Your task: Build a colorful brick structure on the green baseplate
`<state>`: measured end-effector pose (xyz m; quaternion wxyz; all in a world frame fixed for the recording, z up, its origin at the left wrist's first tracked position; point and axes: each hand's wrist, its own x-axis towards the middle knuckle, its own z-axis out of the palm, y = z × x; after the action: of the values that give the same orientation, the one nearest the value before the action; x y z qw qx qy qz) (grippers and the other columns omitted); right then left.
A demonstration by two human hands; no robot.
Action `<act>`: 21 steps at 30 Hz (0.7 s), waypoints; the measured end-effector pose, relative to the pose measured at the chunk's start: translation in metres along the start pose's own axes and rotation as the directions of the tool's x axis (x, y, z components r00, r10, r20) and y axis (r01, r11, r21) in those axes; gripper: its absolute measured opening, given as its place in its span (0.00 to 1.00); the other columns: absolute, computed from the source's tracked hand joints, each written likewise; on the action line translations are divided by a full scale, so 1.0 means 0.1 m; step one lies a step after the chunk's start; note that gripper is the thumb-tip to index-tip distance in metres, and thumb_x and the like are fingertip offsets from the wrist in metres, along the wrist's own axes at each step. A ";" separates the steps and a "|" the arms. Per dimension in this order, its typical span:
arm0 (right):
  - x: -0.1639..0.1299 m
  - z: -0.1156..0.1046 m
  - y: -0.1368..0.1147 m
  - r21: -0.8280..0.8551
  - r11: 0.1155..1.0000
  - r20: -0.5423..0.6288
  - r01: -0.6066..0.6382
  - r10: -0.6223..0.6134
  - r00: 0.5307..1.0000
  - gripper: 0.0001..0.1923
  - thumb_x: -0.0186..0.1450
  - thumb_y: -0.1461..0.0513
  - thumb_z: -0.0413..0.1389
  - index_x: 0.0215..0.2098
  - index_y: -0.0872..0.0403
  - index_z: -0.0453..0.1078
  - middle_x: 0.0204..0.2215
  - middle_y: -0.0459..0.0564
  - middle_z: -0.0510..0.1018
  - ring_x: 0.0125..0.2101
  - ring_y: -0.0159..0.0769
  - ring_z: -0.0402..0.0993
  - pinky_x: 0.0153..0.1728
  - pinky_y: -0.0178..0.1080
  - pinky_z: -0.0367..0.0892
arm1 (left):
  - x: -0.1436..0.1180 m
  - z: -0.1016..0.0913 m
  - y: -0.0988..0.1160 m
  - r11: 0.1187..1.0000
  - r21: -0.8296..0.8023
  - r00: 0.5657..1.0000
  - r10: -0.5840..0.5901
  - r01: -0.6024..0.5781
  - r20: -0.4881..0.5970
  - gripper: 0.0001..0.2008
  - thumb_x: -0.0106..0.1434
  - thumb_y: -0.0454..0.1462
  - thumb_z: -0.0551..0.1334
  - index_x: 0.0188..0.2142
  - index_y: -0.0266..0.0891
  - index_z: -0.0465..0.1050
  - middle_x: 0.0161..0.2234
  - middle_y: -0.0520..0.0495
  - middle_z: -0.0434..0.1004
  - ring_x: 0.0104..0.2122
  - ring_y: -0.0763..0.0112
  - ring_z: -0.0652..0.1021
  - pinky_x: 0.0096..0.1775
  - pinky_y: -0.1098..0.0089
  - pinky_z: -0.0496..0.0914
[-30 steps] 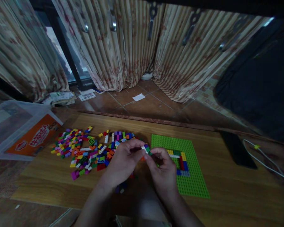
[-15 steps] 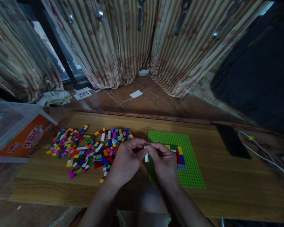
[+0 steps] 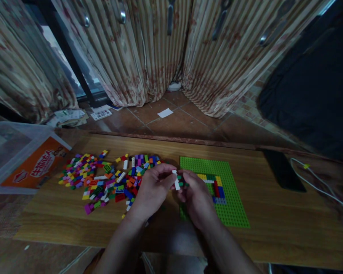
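Note:
My left hand [image 3: 153,190] pinches a narrow white brick [image 3: 176,182] between thumb and fingers, a little above the table. Close to its right, my right hand [image 3: 198,194] has curled fingers, with a dark green brick [image 3: 181,183] showing between thumb and fingers. The fingers partly cover this green brick, and whether it touches the white one I cannot tell. Beneath and beyond my right hand lies a bright green baseplate [image 3: 236,207]. On it stands a low structure of coloured bricks [image 3: 220,190] in yellow, green, red, blue, grey and white; my right hand hides its left part.
Loose coloured bricks [image 3: 128,182] are spread in piles left of my hands. A clear plastic box [image 3: 17,131] with an orange label sits at the far left. On the right lie a black flat device [image 3: 284,171] and a white cable [image 3: 317,186]. Curtains hang beyond the wooden table [image 3: 274,228].
My right fingers have drawn back from the white brick and curled lower. The white brick, in my left fingers, now shows more fully and is tilted. More of the dark green brick is visible.

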<state>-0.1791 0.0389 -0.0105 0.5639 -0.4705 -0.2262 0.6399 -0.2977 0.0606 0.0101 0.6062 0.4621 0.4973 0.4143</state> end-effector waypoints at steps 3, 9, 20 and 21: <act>0.01 -0.02 0.06 -0.171 0.981 -0.021 0.095 -0.100 0.995 0.16 0.55 0.50 0.65 0.28 0.54 0.72 0.19 0.40 0.70 0.19 0.25 0.60 0.19 0.28 0.54 | 0.00 0.00 -0.03 0.997 0.051 0.999 0.050 -0.050 -0.004 0.07 0.57 0.38 0.63 0.34 0.37 0.75 0.29 0.49 0.78 0.29 0.70 0.77 0.33 0.70 0.72; 0.03 -0.02 0.12 -0.254 0.953 -0.066 0.166 -0.189 0.980 0.18 0.55 0.48 0.65 0.28 0.54 0.72 0.17 0.39 0.68 0.16 0.23 0.55 0.16 0.29 0.50 | -0.01 0.02 -0.01 0.993 0.098 0.996 0.069 -0.064 -0.052 0.06 0.57 0.34 0.63 0.35 0.36 0.76 0.28 0.50 0.78 0.27 0.71 0.76 0.32 0.71 0.71; -0.01 -0.08 0.14 -0.625 0.700 0.177 0.345 -0.304 0.936 0.09 0.65 0.56 0.57 0.32 0.53 0.73 0.23 0.44 0.75 0.22 0.31 0.69 0.24 0.33 0.64 | -0.03 -0.23 0.09 0.967 -0.246 0.991 0.091 -0.065 0.097 0.08 0.58 0.36 0.67 0.36 0.37 0.74 0.29 0.50 0.76 0.28 0.73 0.75 0.34 0.71 0.71; -0.03 -0.07 0.19 -0.698 0.584 0.257 0.415 -0.337 0.906 0.07 0.66 0.59 0.55 0.35 0.52 0.74 0.28 0.46 0.78 0.27 0.33 0.73 0.29 0.35 0.67 | -0.04 -0.26 0.10 0.963 -0.257 0.987 0.113 -0.081 0.112 0.07 0.58 0.36 0.67 0.36 0.37 0.74 0.30 0.50 0.76 0.29 0.72 0.76 0.35 0.71 0.72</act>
<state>-0.1833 0.0297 -0.0280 0.4353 -0.5671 -0.5863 0.3809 -0.3247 0.0634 0.0186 0.6689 0.4304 0.3785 0.4733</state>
